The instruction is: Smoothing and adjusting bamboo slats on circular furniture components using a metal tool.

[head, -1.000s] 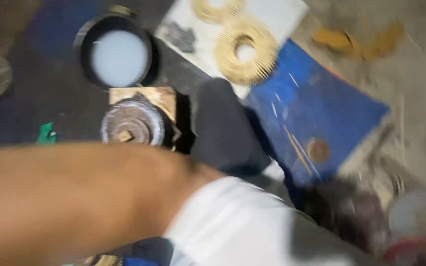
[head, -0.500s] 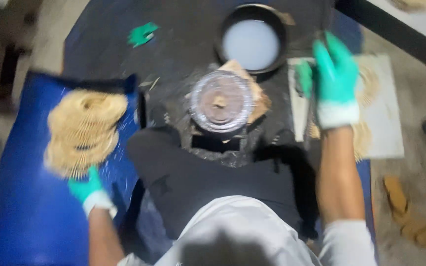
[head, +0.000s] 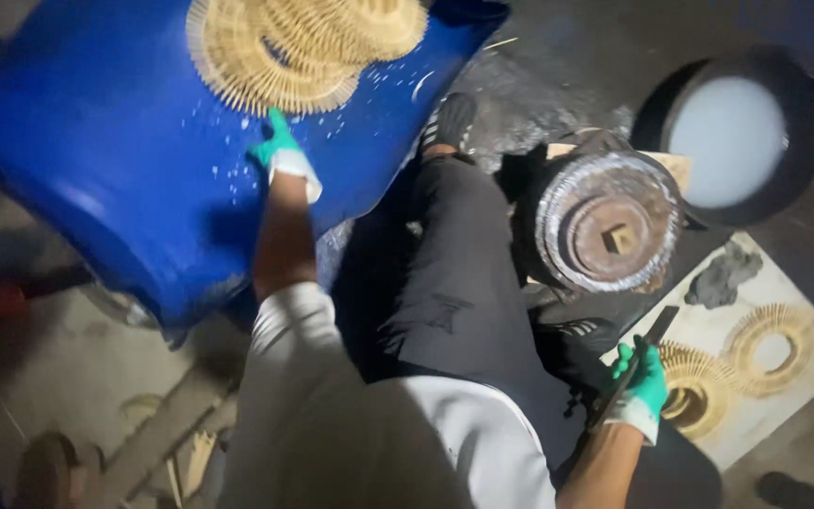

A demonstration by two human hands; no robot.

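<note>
Left hand: the left hand (head: 280,151) wears a green glove and reaches far out, arm nearly straight, onto the blue sheet (head: 115,160); it lies just below the stack of straw rings (head: 303,42), at the stack's lower edge. Whether the fingers are apart or together I cannot tell — they are small and partly turned away.

Right hand: the right hand (head: 641,382), also in a green glove, is drawn in low beside the person's knee, forearm bent upward; its fingers are clamped round a flat dark blade (head: 638,353) that slants up toward the round metal wheel.

Straw rings: the stack sits at the top edge of the blue sheet, its bristly rim fanning outward; white specks dot the sheet beside it.

Centre: a round metal wheel (head: 610,226) with a square hole in its hub stands between the person's legs, on a wooden block.

Top right: a dark pan of white liquid (head: 741,132) lies just beyond the wheel.

Lower right: a pale board (head: 803,386) carries two more straw rings (head: 770,344) and a dark rag (head: 723,275) at its upper edge — the right hand overlaps the nearer ring.
</note>
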